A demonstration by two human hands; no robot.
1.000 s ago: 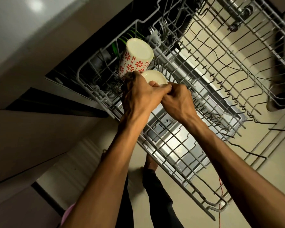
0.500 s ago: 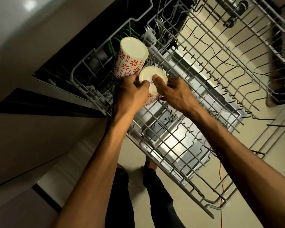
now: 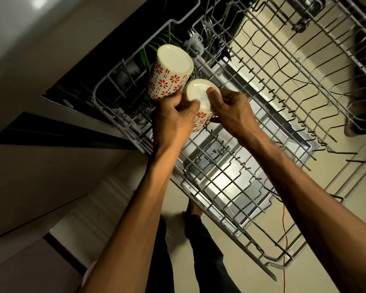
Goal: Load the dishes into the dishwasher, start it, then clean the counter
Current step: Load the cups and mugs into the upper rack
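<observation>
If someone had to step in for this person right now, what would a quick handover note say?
Left hand and right hand both grip the second flowered cup, upside down, being seated in the rack.
First flowered cup already stands upside down in the rack's far corner, right beside it.
Done: one cup loaded.
Left: let go of this cup, load any other dishes, push the rack in, start the dishwasher, wipe the counter (not in view).

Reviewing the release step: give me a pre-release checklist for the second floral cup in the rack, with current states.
1. Second red-flowered cream cup upside down: ok.
2. Left hand and right hand both grip it: ok.
3. Cup seated on grey wire rack tines: cannot tell, hands cover its rim.
4. Clear of the first inverted red-flowered cup: cannot tell, they look very close.
5. Rack space beside it free: ok.
</observation>
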